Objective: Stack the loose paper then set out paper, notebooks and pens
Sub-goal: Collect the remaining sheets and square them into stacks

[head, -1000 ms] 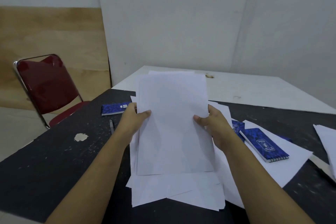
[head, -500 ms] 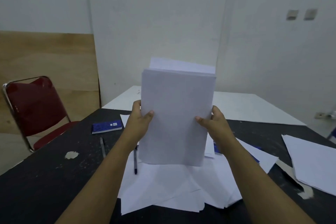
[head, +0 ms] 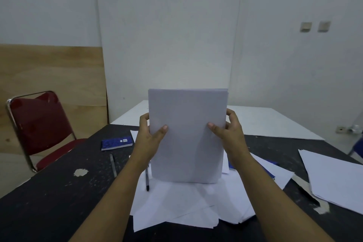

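Observation:
A sheaf of white paper [head: 187,135] stands upright on its bottom edge, its top edges level. My left hand [head: 150,137] grips its left side and my right hand [head: 229,133] grips its right side, thumbs on the front. Its bottom edge rests on loose white sheets [head: 182,206] spread on the black table [head: 51,198]. A blue notebook [head: 116,143] lies flat to the left. One pen [head: 113,165] lies on the bare table; a second pen [head: 147,180] lies partly on the sheets beside my left wrist. Another blue notebook [head: 270,171] peeks out under my right forearm.
A second pile of white paper [head: 334,179] lies at the right of the table. A white tabletop [head: 271,120] adjoins the far side. A red chair [head: 39,127] stands at the left. White walls and a wooden panel are behind.
The sheaf went from lying tilted in my hands to standing upright on the sheets. The sheet that stuck out at the top is now level. My view has tilted upward.

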